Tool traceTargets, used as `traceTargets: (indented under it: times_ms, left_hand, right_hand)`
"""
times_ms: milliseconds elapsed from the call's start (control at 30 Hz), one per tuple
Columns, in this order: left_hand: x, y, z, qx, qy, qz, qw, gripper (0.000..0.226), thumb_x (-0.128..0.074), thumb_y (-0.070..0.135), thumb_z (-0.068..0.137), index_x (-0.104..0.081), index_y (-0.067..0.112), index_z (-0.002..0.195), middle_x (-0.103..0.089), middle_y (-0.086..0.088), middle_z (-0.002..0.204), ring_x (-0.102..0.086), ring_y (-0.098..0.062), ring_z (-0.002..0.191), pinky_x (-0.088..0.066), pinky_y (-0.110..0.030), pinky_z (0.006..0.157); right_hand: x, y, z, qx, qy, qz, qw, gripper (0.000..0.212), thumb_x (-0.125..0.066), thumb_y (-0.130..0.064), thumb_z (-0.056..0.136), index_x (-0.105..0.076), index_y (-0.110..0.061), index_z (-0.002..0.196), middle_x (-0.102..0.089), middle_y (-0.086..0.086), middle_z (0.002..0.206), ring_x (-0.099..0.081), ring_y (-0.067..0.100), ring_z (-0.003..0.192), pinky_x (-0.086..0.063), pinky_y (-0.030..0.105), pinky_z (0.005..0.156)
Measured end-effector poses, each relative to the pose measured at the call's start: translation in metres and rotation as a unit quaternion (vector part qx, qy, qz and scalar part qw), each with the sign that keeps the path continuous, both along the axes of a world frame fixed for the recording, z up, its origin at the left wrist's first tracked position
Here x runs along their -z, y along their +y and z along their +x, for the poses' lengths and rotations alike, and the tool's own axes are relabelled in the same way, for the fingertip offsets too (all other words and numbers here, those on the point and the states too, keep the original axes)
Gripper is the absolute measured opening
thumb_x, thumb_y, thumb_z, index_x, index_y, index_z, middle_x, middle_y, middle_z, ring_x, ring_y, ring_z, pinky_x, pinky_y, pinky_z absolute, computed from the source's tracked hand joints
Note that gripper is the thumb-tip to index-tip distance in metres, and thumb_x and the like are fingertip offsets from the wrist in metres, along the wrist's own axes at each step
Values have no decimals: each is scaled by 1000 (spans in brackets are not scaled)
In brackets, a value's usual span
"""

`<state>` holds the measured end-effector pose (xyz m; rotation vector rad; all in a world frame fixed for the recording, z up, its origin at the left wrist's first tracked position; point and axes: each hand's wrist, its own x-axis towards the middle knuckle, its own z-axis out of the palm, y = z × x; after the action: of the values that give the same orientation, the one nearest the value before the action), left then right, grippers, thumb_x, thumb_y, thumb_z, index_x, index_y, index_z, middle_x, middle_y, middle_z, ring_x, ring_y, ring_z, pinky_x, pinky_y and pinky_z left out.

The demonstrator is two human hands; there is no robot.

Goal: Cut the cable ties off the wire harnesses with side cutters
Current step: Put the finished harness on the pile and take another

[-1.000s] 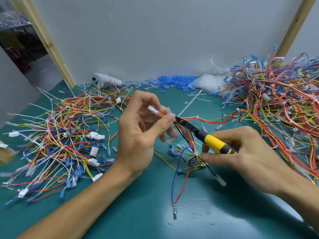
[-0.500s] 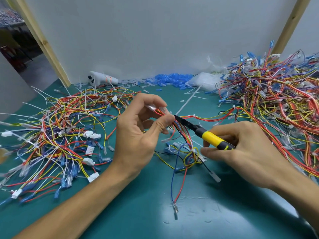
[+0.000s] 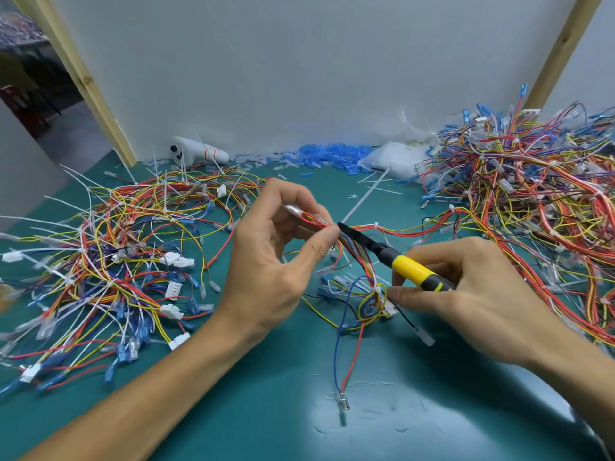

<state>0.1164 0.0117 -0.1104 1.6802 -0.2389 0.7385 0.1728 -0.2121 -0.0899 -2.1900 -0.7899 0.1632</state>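
My left hand [image 3: 273, 261] pinches the harness [image 3: 316, 221]; right hand [image 3: 472, 294] grips the side cutters [image 3: 412, 270], tip edged in at my thumb's 3 o'clock: cut likely imminent.

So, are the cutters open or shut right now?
Shut, it seems: the side cutters taper to one dark point against the wire harness the left hand pinches.

A plain white wall [image 3: 299, 78] backs the teal counter [image 3: 283, 410], between a left wooden post [image 3: 86, 81] and a right wooden post [image 3: 562, 51]. Past the left one, a dim room [image 3: 30, 78] shows grey floor [image 3: 73, 138].
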Motion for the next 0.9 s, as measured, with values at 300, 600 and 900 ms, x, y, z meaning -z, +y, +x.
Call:
traceTargets:
  times_ms: [300,600,900]
  left_hand:
    - [0,-6,2,2,3,-4,1000,33,-61,-7,83,-41,17,94,-55,-2,84,-50,-23,79,-46,-32,78]
    - [-5,-7,2,-27,-11,-10,1000,36,-61,-8,77,-38,18,88,-53,-10,81,-45,-34,78,-42,-27,75]
    - [-4,-5,4,-39,4,-23,999,33,-64,-7,77,-41,13,88,-56,-12,80,-51,-25,75,-46,-31,73]
  right_hand:
    - [1,2,-2,-8,-6,1,1000,47,-75,-56,69,-65,-11,79,-55,21,69,-47,40,69,-47,57,70]
    - [-3,5,-8,-8,1,13,1000,47,-73,-52,74,-58,-7,72,-42,18,67,-38,39,71,-37,58,67]
    - [-2,5,-6,-8,26,22,999,49,-71,-52,74,-59,-5,70,-40,9,62,-33,19,63,-23,40,63]
